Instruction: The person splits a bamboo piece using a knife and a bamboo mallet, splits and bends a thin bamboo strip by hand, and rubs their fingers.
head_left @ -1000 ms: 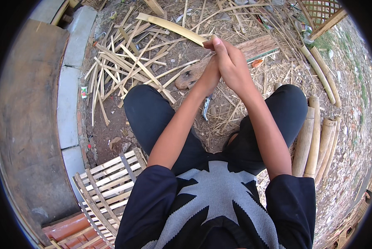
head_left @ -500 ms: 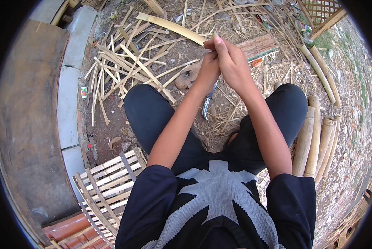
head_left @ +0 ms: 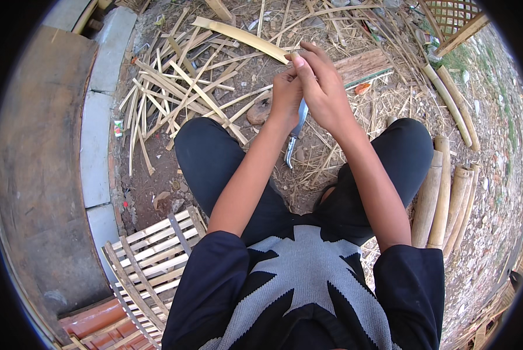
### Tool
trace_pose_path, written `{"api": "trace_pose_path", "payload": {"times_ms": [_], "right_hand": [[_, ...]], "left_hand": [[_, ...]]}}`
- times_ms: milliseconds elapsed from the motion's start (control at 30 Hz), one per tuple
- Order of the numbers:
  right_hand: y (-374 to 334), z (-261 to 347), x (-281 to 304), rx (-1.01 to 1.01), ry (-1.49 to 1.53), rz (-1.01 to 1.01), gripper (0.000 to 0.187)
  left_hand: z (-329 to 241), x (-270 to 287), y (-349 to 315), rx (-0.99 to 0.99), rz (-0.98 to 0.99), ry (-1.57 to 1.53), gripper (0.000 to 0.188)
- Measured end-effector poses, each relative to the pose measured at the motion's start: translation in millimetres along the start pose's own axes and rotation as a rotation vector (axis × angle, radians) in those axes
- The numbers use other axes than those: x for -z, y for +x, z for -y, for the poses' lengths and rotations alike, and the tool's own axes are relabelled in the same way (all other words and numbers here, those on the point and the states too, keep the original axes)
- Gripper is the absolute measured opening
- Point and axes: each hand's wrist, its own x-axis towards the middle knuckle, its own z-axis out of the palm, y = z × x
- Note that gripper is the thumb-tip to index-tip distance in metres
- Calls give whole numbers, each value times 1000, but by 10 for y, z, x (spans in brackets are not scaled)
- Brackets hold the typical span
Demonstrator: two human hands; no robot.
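I sit on the ground with my knees apart. Both hands meet in front of me at the near end of a long pale bamboo strip (head_left: 244, 38), which runs away to the upper left. My left hand (head_left: 285, 96) pinches that end from below. Over the same end, my right hand (head_left: 325, 87) has its fingers closed. A metal knife (head_left: 295, 137) shows just under the hands, between my legs. I cannot tell whether a hand holds it or it lies on the ground.
Split bamboo slats (head_left: 180, 93) lie scattered to the left front. Several bamboo poles (head_left: 448, 192) lie by my right knee. A slatted bamboo rack (head_left: 150, 262) stands at my lower left, beside a concrete kerb (head_left: 95, 146). A wooden plank (head_left: 363, 61) and lattice (head_left: 454, 14) are ahead.
My fingers have shifted slightly on the strip's end. The strip, the knife and my legs are where they were.
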Motion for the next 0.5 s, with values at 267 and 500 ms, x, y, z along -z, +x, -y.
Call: {"api": "trace_pose_path", "payload": {"times_ms": [267,500], "right_hand": [[-14,11,13,21,32,6,46],[-16,19,9,30,20,17,45]], "left_hand": [[-6,3,-4,4,20,-96,25],[47,69,48,2,73,-120,28]]}}
